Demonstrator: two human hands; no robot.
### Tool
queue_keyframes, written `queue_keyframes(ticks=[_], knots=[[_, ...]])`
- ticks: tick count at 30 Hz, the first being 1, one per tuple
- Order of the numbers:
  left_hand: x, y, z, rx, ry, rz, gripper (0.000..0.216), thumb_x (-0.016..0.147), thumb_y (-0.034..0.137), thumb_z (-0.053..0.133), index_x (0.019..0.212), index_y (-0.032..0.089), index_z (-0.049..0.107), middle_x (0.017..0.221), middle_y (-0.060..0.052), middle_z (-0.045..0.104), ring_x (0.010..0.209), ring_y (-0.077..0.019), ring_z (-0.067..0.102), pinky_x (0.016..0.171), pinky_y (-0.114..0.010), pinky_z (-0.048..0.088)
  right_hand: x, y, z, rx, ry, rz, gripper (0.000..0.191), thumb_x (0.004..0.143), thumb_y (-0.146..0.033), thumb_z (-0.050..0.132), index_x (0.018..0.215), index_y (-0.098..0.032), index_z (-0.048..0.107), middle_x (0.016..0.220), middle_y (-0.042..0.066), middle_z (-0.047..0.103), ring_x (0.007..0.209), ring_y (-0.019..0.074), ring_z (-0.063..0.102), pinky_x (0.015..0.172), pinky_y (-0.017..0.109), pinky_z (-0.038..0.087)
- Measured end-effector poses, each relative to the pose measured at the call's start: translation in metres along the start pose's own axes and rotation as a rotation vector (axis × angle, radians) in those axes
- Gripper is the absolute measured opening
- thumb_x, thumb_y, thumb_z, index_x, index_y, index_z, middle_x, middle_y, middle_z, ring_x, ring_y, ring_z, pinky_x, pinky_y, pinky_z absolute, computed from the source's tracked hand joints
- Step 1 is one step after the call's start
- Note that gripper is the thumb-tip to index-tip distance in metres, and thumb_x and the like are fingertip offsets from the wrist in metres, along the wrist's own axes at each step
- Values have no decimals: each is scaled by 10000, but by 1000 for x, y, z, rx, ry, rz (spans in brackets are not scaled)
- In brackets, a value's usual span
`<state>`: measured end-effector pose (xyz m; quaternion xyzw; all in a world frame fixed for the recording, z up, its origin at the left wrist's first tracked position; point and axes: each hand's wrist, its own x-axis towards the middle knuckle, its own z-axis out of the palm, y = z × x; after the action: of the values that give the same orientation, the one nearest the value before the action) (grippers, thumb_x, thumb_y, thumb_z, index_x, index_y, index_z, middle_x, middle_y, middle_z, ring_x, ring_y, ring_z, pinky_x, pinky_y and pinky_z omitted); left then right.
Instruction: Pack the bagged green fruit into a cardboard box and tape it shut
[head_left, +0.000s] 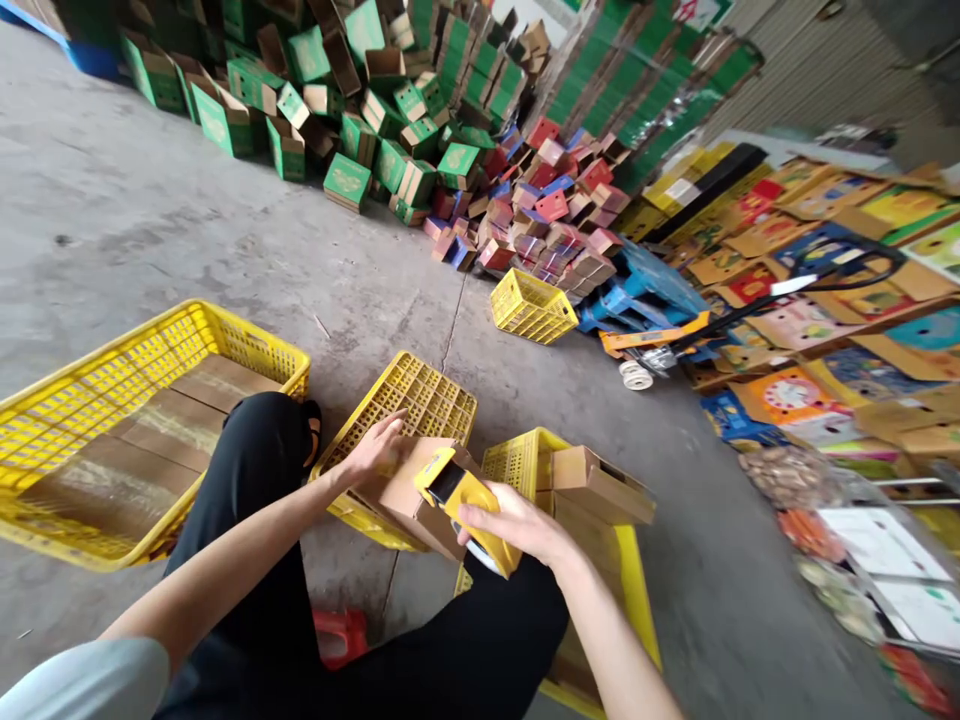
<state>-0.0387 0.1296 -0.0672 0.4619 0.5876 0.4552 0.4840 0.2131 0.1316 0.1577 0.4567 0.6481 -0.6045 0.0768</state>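
Note:
A yellow tape dispenser [472, 505] is gripped in my right hand [517, 520], the fingers wrapped around its body. It hangs over a brown cardboard box [420, 490] that rests on an upturned yellow crate [420, 400] between my knees. My left hand [379, 445] lies along the far left side of this box with its fingers stretched out; whether it presses on the cardboard is hard to tell. To the right, another yellow crate [634, 590] holds cardboard boxes, with one brown box [600, 485] lying tilted on top.
At the left a large yellow crate [296, 370] holds taped cardboard boxes. A red stool part [341, 635] shows beneath me. Ahead stand a yellow crate [532, 305], a pallet jack [675, 340] and piles of green boxes [349, 180]. Stacked colourful cartons [795, 395] line the right.

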Motion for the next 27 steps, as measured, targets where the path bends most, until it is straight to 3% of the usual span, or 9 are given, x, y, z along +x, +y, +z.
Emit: queue_keyframes(ticks=[4, 6, 9, 11, 15, 18, 22, 27], knots=[[-23, 41, -28, -183, -365, 318, 813, 1032, 715, 278, 1687, 233, 262, 1708, -104, 358, 1570, -300, 356, 1254, -469, 360, 18, -11, -5, 85, -43, 18, 628, 859, -686, 745, 1203, -169, 646, 982, 102, 803, 818, 241, 779, 636, 285, 591], [-35, 53, -34, -158, -512, 393, 1067, 900, 797, 566, 1710, 271, 112, 1759, -100, 219, 1595, -328, 287, 1274, -479, 331, 23, -12, -7, 157, -68, 19, 680, 853, -704, 741, 1272, -183, 615, 1039, 110, 794, 835, 248, 788, 647, 307, 617], [-40, 61, -28, -79, -559, 462, 1406, 723, 793, 786, 1691, 307, -111, 1778, -142, 109, 1614, -361, 206, 1281, -534, 304, 26, -11, -5, 185, -45, -6, 761, 833, -722, 749, 1379, -237, 534, 1026, 87, 791, 859, 266, 794, 605, 312, 622], [-35, 59, -18, -9, -516, 522, 1424, 727, 771, 799, 1673, 335, -172, 1783, -152, 43, 1626, -369, 141, 1282, -579, 284, 23, -6, -1, 166, 27, -4, 782, 828, -746, 735, 1389, -261, 487, 949, 58, 791, 763, 252, 787, 548, 303, 601], [-19, 48, 5, 164, -444, 673, 1400, 744, 715, 824, 1685, 322, -134, 1780, -174, -9, 1630, -400, -14, 1293, -654, 175, 13, 7, 3, 156, 154, 28, 744, 797, -808, 710, 1260, -260, 517, 771, 4, 759, 571, 196, 724, 523, 289, 570], [-13, 40, 18, 260, -514, 627, 1401, 723, 721, 832, 1695, 299, -84, 1778, -176, -57, 1620, -403, -86, 1292, -633, 195, 5, 16, 2, 164, 107, 55, 765, 748, -856, 709, 1170, -230, 585, 720, 18, 755, 573, 209, 734, 526, 286, 567], [-12, 46, 21, 323, -636, 564, 1340, 676, 760, 830, 1695, 317, 82, 1787, -138, -25, 1630, -399, -14, 1285, -559, 269, -2, 25, 2, 182, 58, 75, 768, 752, -874, 684, 1124, -206, 605, 669, 30, 755, 542, 218, 732, 473, 271, 546], [-14, 73, 4, 261, -686, 541, 1292, 619, 772, 858, 1666, 334, 240, 1744, -103, 216, 1608, -370, 209, 1294, -464, 287, 1, 26, 3, 155, 125, 108, 706, 831, -829, 639, 1152, -204, 566, 570, 5, 714, 477, 215, 706, 400, 240, 481]])
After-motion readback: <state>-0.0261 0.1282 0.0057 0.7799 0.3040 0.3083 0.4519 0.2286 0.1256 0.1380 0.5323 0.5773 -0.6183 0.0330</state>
